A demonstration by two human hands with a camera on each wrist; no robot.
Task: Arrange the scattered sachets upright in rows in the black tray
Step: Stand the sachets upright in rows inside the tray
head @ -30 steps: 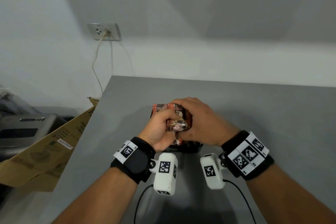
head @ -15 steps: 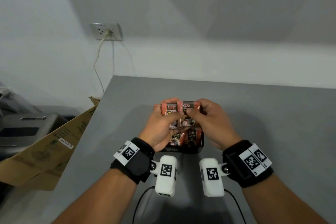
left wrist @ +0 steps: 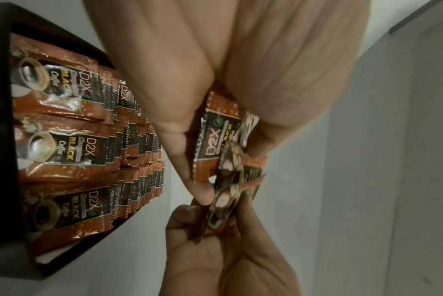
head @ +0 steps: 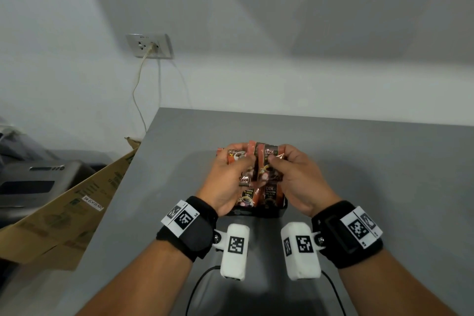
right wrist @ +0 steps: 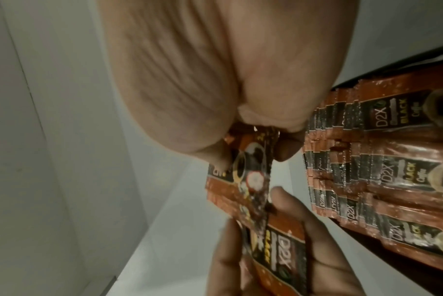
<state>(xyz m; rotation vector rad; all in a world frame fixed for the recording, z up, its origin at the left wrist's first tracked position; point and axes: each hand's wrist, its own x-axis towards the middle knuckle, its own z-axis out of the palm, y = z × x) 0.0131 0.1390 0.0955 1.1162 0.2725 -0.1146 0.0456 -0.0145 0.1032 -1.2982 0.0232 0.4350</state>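
Observation:
Both hands hold brown D2X coffee sachets above the black tray [head: 256, 214] on the grey table. My left hand [head: 225, 174] grips a sachet [head: 236, 156] turned upside down, its label plain in the left wrist view [left wrist: 215, 140]. My right hand [head: 295, 177] pinches another sachet [head: 269, 161] between thumb and fingers, shown edge-on in the right wrist view [right wrist: 251, 180]. The two held sachets overlap between the hands. The tray [left wrist: 2, 140] is packed with upright sachets in rows [left wrist: 88, 144], the front ones showing "BLACK Coffee" [right wrist: 405, 176].
The grey table [head: 359, 161] ends at its left edge near a cardboard box [head: 64, 218]. A white wall socket [head: 148, 46] with a hanging cable sits on the wall behind. Two cables run off the table's near edge.
The hands have parted slightly and split the bundle, each now holding its own sachet. The sachets tilted and the left one turned upside down.

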